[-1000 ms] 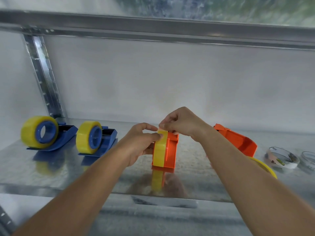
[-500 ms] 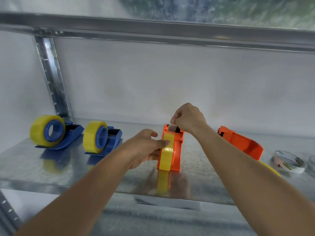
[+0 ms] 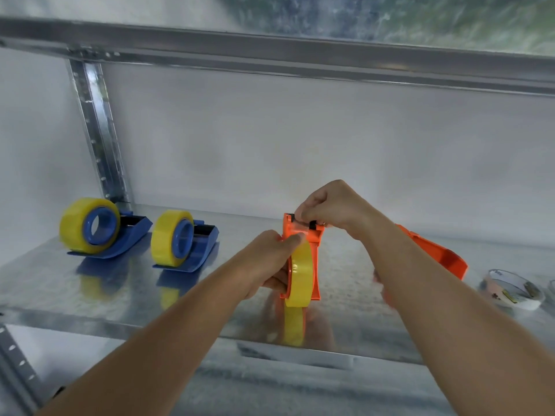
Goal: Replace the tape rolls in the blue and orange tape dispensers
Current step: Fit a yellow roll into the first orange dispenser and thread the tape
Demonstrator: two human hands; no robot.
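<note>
An orange tape dispenser (image 3: 313,256) stands on the metal shelf (image 3: 60,274) at the centre, with a yellow tape roll (image 3: 300,276) mounted in it. My left hand (image 3: 270,262) grips the dispenser and roll from the left side. My right hand (image 3: 333,205) pinches the tape end at the dispenser's cutter on top. Two blue dispensers (image 3: 129,235) (image 3: 201,244) with yellow rolls stand at the left. A second orange dispenser (image 3: 435,253) lies behind my right forearm, partly hidden.
A nearly used-up tape roll with a white core (image 3: 513,289) lies at the right, another just at the frame edge. A perforated steel upright (image 3: 99,139) rises at the back left. An upper shelf beam (image 3: 300,52) runs overhead.
My right hand has drawn the tape end up to the cutter at the dispenser's top. My left hand has shifted its grip lower on the roll's side.
</note>
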